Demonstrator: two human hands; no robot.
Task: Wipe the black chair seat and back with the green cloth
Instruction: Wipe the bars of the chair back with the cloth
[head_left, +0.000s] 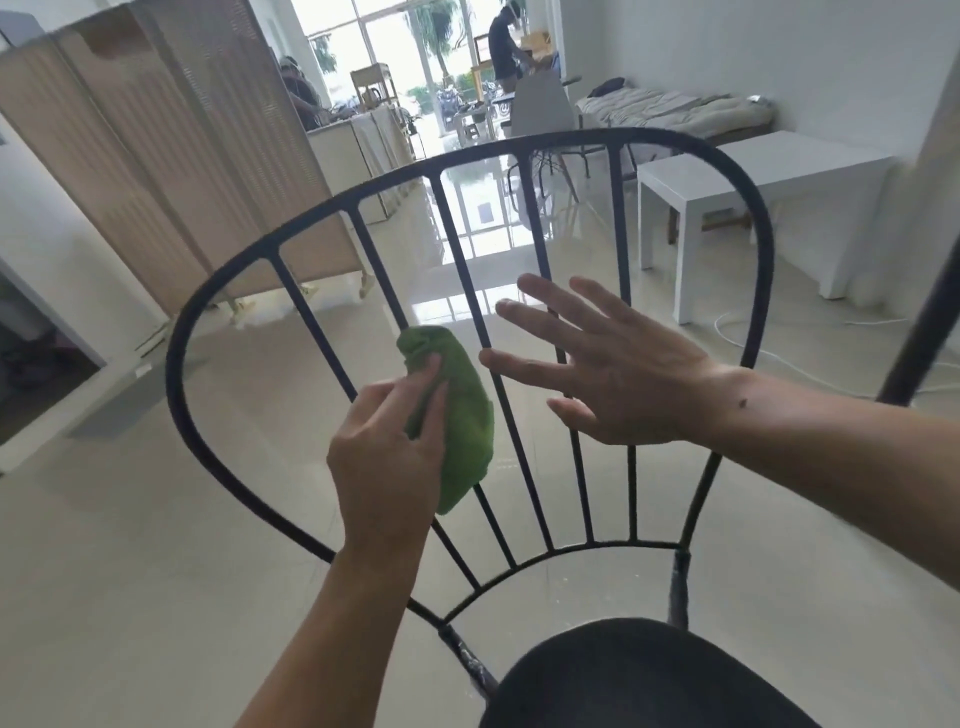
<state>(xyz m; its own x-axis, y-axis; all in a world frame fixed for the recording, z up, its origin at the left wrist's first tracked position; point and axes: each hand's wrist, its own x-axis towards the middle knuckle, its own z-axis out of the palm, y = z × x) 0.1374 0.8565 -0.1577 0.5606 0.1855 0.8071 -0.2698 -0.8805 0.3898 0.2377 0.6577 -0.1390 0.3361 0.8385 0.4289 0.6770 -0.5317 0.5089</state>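
A bright, open living room in a home or small studio flat, with a glossy pale tiled floor (156, 519) and plain white walls (727, 52). A tan folding screen (130, 156) stands on the left, a low white table (753, 176) and a daybed (665, 104) with a grey cushion line the right wall, and a grey chair (540, 109) stands further back. Tall glass windows (384, 47) at the far end show trees (436, 26) and parked motorbikes (452, 101) outside, with a wooden shelf (371, 85) and a person (503, 47) near them.
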